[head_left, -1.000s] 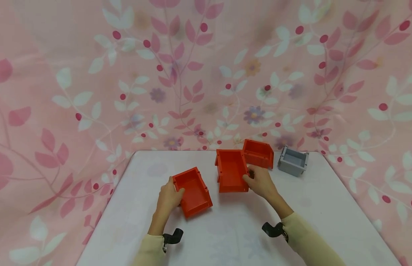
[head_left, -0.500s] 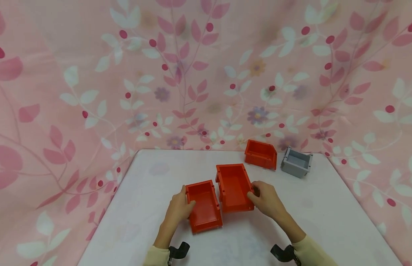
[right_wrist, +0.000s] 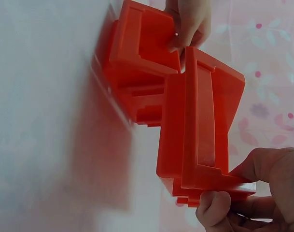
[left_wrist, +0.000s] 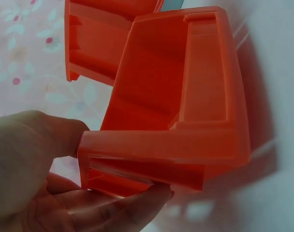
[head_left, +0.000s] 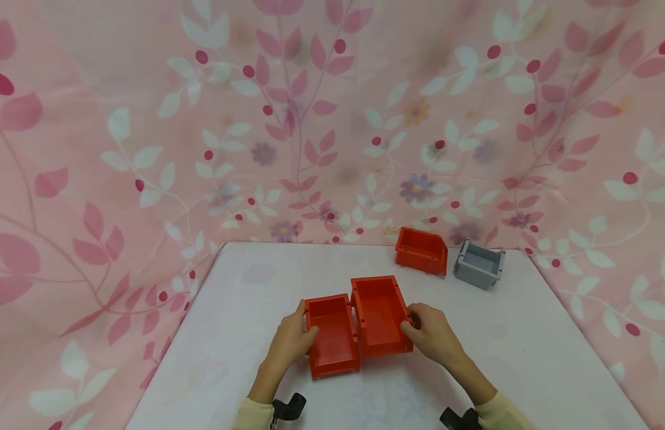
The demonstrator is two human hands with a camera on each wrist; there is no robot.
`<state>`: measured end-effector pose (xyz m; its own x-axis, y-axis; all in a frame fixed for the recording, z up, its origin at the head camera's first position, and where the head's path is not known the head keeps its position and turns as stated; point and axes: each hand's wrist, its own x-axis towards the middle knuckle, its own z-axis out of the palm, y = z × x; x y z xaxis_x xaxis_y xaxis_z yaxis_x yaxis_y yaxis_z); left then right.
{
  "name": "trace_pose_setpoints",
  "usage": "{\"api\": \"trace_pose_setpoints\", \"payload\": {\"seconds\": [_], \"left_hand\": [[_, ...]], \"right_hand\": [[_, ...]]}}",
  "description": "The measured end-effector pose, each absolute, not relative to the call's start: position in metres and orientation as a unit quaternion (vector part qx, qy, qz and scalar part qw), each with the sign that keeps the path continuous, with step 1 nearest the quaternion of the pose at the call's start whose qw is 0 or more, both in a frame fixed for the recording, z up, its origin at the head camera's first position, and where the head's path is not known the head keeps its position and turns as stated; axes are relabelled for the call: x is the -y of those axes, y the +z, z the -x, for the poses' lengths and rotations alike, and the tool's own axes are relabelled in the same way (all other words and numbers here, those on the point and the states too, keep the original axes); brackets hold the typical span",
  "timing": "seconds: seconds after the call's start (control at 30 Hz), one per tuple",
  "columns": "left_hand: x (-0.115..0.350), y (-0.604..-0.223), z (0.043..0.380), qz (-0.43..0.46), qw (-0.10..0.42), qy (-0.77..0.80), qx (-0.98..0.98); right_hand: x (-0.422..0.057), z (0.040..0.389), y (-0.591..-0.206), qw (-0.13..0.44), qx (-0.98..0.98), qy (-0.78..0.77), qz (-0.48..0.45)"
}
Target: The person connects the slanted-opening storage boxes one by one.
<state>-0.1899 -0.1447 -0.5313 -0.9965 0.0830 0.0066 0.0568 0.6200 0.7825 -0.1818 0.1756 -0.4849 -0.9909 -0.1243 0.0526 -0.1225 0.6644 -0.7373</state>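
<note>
Two red plastic storage bins are held side by side above the middle of the table, their open tops toward the head camera. My left hand (head_left: 291,339) grips the left red bin (head_left: 333,337) by its outer side wall, thumb over the rim and fingers beneath, as the left wrist view shows. The right red bin (head_left: 379,313) is pinched at its outer wall by my right hand (head_left: 436,334). In the right wrist view this bin (right_wrist: 200,125) sits higher off the table than the other. Their inner walls meet or nearly meet; whether they are joined I cannot tell.
A third red bin (head_left: 420,260) stands at the back right of the white table (head_left: 257,280). Beside it is a smaller grey bin (head_left: 479,266). A pink floral curtain (head_left: 332,119) hangs behind the table's back edge.
Both bins have come nearer to me and closer together. The left one moved right and turned more upright in view; the right one came down beside it, away from the third red bin.
</note>
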Motion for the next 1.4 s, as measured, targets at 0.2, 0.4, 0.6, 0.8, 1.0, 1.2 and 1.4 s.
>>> {"api": "trace_pose_setpoints", "payload": {"seconds": [0.2, 0.4, 0.6, 0.8, 1.0, 1.2, 1.4], "left_hand": [[0.144, -0.535, 0.191, -0.048, 0.006, 0.426, -0.904], [0.144, -0.537, 0.192, -0.058, -0.006, 0.418, -0.907], [0.142, -0.538, 0.195, -0.06, -0.016, 0.416, -0.907], [0.139, -0.543, 0.195, -0.053, -0.034, 0.404, -0.913], [0.133, -0.547, 0.192, -0.059, -0.092, 0.377, -0.92], [0.127, -0.551, 0.192, -0.102, -0.104, 0.374, -0.916], [0.123, -0.555, 0.19, -0.1, -0.107, 0.344, -0.927]], "right_hand": [[-0.177, 0.181, -0.489, 0.0, -0.911, -0.407, 0.068], [-0.179, 0.184, -0.489, 0.003, -0.913, -0.401, 0.07], [-0.18, 0.189, -0.489, 0.0, -0.913, -0.402, 0.071], [-0.177, 0.185, -0.495, -0.002, -0.916, -0.397, 0.066], [-0.173, 0.18, -0.496, -0.012, -0.919, -0.385, 0.079], [-0.17, 0.184, -0.484, 0.003, -0.944, -0.321, 0.071], [-0.139, 0.194, -0.478, -0.092, -0.959, -0.244, 0.11]]}}
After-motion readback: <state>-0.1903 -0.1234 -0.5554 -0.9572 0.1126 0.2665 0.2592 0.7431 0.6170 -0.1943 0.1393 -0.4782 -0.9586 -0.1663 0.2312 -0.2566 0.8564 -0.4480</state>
